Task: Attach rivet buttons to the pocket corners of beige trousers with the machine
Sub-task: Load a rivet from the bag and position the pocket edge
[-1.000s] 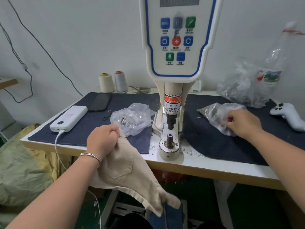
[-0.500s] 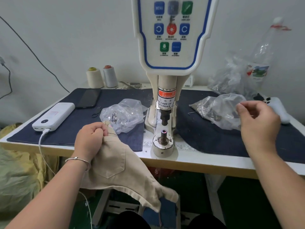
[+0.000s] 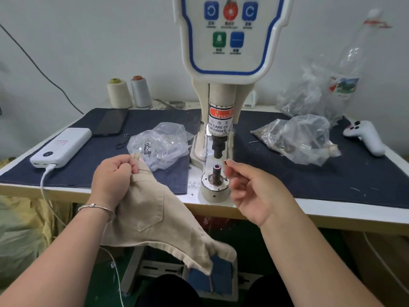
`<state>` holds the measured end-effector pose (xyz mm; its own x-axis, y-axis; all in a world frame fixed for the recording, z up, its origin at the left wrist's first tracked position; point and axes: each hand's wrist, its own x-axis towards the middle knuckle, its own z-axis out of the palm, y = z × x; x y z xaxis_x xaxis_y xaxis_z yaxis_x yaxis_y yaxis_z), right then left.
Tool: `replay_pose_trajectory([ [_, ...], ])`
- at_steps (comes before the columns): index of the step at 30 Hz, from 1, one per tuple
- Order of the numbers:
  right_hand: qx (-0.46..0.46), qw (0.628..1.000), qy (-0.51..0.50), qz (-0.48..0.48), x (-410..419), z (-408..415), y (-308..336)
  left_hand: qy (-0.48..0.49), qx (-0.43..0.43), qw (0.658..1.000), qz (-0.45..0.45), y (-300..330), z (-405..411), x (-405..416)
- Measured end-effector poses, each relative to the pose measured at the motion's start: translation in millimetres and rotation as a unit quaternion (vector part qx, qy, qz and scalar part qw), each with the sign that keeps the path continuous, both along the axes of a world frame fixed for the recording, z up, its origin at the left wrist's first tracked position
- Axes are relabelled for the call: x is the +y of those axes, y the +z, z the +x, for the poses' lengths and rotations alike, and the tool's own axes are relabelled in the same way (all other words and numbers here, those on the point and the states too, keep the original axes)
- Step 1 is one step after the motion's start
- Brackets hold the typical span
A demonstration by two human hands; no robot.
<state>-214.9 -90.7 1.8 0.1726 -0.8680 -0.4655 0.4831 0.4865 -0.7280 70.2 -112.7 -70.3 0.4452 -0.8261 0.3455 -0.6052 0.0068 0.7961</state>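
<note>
While seen from the head camera:
Left hand [image 3: 112, 176]: fingers curled, gripping the beige trousers [image 3: 159, 220] at the pocket corner, over the surface's [image 3: 332, 209] front edge.
Trousers: hanging below that front edge.
Right hand [image 3: 254, 191]: thumb and forefinger pinch a small dark rivet button [image 3: 226, 161], just beside the machine's [image 3: 223, 89] lower post [image 3: 217, 171].
Plastic bags [image 3: 161, 145]: lying either side of the machine.

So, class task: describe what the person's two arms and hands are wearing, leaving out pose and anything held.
Both forearms are bare, with no sleeves or gloves in view. The left hand has a thin silver bangle with a small bead at the wrist. The right hand and its wrist carry nothing; no rings show on the fingers.
</note>
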Motion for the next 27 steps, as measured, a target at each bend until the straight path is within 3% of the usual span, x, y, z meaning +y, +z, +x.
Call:
replay_pose_trajectory([
  [6, -0.057, 0.997, 0.008, 0.057, -4.6, 6.9, 3.1, -0.001, -0.001, 1.000, 0.003, 2.3, -1.8, 1.4],
  [27, -0.142, 0.982, 0.008, 0.120, -8.2, 12.2, 8.7, -0.007, 0.006, 1.000, 0.006, 2.8, -1.7, 1.4],
])
